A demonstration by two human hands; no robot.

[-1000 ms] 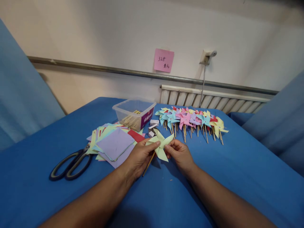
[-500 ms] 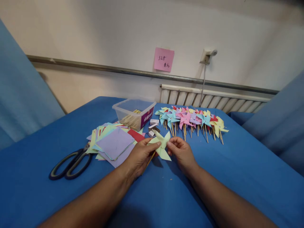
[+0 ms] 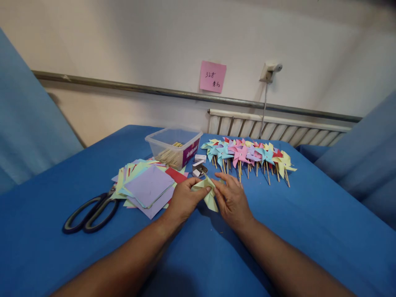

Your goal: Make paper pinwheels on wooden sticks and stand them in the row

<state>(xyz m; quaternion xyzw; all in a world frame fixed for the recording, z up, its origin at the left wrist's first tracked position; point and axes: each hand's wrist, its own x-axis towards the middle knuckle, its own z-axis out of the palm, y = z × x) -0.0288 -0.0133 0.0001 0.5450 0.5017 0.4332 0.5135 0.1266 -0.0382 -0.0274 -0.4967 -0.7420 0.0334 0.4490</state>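
A pale green paper pinwheel (image 3: 208,193) is held low over the blue tablecloth (image 3: 309,222) between both hands. My left hand (image 3: 185,199) pinches its left side. My right hand (image 3: 231,197) lies over its right side, fingers pressing at the centre. The pinwheel's stick is hidden under my hands. Just beyond the pinwheel sit small white boxes and a little tin (image 3: 199,169).
A stack of coloured paper squares (image 3: 147,186) lies left of my hands, with black scissors (image 3: 89,211) further left. A clear plastic tub of wooden sticks (image 3: 173,147) stands behind. A row of finished pinwheels (image 3: 247,156) lies at the back right.
Both hands have closed in over the green pinwheel and lowered it toward the table. Its stick, visible earlier under my left hand, is now hidden.
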